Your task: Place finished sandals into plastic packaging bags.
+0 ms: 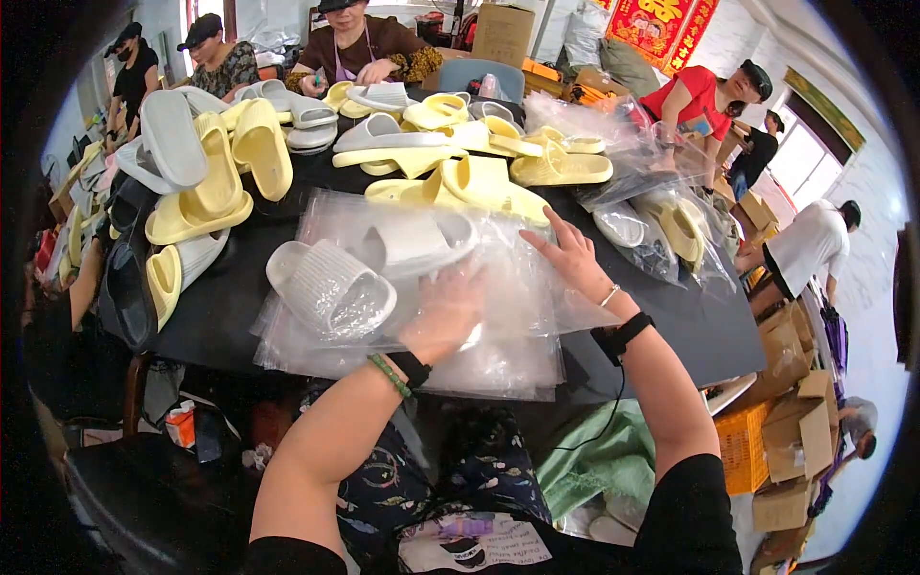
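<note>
My left hand (448,305) is under a clear plastic bag (513,287), its fingers apart and seen hazily through the film. Just left of it, a light grey ribbed slide slipper (321,278) and a second grey slipper (414,240) lie beneath the plastic. My right hand (572,257) rests on the bag's right part, fingers stretched and spread. Several more flat clear bags (412,369) are stacked under these things on the black table (661,331). Beyond my hands lies a yellow slipper (484,182), part of a heap.
Grey and yellow slippers (259,149) are piled at the left and back. Bagged slippers (661,225) lie at the right. Across the table sits a person (359,48); others stand or sit around. Cardboard boxes (800,431) and an orange crate (743,450) stand at right.
</note>
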A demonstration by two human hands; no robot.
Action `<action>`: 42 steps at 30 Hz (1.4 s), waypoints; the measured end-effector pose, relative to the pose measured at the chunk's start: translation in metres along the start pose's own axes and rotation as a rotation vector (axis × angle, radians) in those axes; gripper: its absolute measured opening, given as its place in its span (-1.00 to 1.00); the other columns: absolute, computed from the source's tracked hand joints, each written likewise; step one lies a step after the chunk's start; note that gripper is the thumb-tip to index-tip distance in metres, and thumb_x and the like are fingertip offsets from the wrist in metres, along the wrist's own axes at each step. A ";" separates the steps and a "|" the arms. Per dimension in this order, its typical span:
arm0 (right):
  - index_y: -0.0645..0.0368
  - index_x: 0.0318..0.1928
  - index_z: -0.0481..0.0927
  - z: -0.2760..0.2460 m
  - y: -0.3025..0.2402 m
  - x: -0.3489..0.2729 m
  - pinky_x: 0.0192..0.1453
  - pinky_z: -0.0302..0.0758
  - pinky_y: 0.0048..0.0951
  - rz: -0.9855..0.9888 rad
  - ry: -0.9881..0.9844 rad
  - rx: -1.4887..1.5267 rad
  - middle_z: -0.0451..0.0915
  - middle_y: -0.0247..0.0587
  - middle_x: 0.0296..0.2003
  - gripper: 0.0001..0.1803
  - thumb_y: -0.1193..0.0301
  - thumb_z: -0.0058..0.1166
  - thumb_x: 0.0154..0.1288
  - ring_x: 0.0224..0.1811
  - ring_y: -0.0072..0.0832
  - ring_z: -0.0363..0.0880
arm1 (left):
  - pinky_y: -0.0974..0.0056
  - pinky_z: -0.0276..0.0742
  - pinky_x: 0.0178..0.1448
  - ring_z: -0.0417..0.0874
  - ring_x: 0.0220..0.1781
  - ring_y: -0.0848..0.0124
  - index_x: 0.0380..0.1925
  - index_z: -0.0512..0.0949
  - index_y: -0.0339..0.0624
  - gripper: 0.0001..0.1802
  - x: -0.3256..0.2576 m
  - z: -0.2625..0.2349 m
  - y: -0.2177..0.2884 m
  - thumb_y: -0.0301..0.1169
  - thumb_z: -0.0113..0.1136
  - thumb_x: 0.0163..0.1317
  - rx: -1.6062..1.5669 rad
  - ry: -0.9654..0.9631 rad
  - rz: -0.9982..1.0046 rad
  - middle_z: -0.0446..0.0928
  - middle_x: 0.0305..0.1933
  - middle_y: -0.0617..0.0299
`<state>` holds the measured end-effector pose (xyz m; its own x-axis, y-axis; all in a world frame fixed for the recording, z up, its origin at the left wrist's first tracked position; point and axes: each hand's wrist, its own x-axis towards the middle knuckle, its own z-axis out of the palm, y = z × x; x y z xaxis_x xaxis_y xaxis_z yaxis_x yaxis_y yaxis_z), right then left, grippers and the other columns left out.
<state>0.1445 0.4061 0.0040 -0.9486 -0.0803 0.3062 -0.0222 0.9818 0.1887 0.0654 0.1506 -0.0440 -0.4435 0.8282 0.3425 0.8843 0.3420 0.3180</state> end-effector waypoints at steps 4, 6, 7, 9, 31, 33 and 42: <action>-0.46 0.42 0.24 -0.013 -0.008 -0.005 0.36 0.31 -0.08 -0.036 -0.044 0.128 0.03 -0.07 0.48 -0.12 0.65 -0.07 0.14 0.34 -0.08 0.32 | -0.10 0.06 0.48 0.21 0.45 -0.01 0.34 0.30 -0.09 -0.31 0.013 -0.020 -0.004 -0.09 0.11 0.24 -0.024 0.069 -0.123 0.27 0.40 -0.06; -0.42 0.43 0.24 -0.024 -0.038 0.008 0.35 0.36 -0.13 -0.142 -0.143 0.189 -0.02 -0.02 0.50 -0.07 0.73 -0.13 0.07 0.30 -0.06 0.40 | -0.12 0.02 0.49 0.17 0.48 0.02 0.33 0.30 -0.11 -0.30 -0.014 0.005 -0.058 -0.11 0.15 0.20 -0.177 0.008 -0.076 0.28 0.38 -0.02; -0.42 0.43 0.24 -0.027 -0.036 0.006 0.35 0.36 -0.13 -0.132 -0.145 0.185 -0.02 -0.02 0.50 -0.07 0.73 -0.13 0.07 0.30 -0.06 0.40 | -0.12 0.02 0.49 0.17 0.48 0.02 0.33 0.30 -0.11 -0.30 -0.015 0.006 -0.051 -0.11 0.15 0.20 -0.182 0.006 -0.067 0.28 0.38 -0.02; -0.28 0.41 0.30 -0.030 -0.032 0.004 0.41 0.29 -0.13 -0.084 -0.360 0.299 0.01 0.04 0.49 -0.06 0.79 -0.16 0.00 0.38 0.01 0.29 | -0.05 0.00 0.51 0.14 0.49 -0.01 0.33 0.29 -0.12 -0.28 -0.013 0.006 -0.037 -0.10 0.16 0.20 0.056 -0.120 -0.129 0.24 0.40 -0.07; 0.20 0.52 -0.15 -0.019 -0.077 -0.007 0.52 -0.25 0.25 -0.019 -0.736 0.190 -0.21 0.19 0.52 0.44 -0.48 0.16 -0.15 0.56 0.19 -0.41 | -0.05 -0.02 0.53 0.14 0.50 0.00 0.26 0.44 -0.13 -0.25 -0.011 -0.021 -0.044 0.06 0.21 0.13 0.251 -0.132 0.016 0.30 0.38 -0.12; 0.24 0.50 -0.11 -0.035 -0.063 -0.005 0.50 -0.10 0.17 -0.024 -0.725 0.269 -0.05 0.26 0.46 0.38 -0.41 0.20 -0.09 0.53 0.18 -0.20 | -0.03 0.03 0.51 0.17 0.47 -0.05 0.26 0.43 -0.13 -0.27 -0.007 -0.046 -0.024 0.02 0.20 0.14 0.288 -0.220 0.090 0.29 0.38 -0.17; 0.37 0.43 0.01 0.008 -0.021 0.040 0.00 0.55 -0.28 0.409 -0.157 0.774 0.66 0.16 -0.15 -0.08 0.11 0.18 0.30 -0.11 -0.11 0.66 | -0.03 0.20 0.46 0.25 0.42 -0.13 0.27 0.37 -0.21 -0.28 -0.030 -0.053 -0.016 -0.06 0.24 0.16 0.281 -0.145 0.322 0.25 0.36 -0.31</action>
<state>0.1045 0.3837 0.0053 -0.9600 0.2713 0.0695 0.1748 0.7743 -0.6082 0.0567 0.0961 -0.0123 -0.1318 0.9589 0.2512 0.9881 0.1474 -0.0442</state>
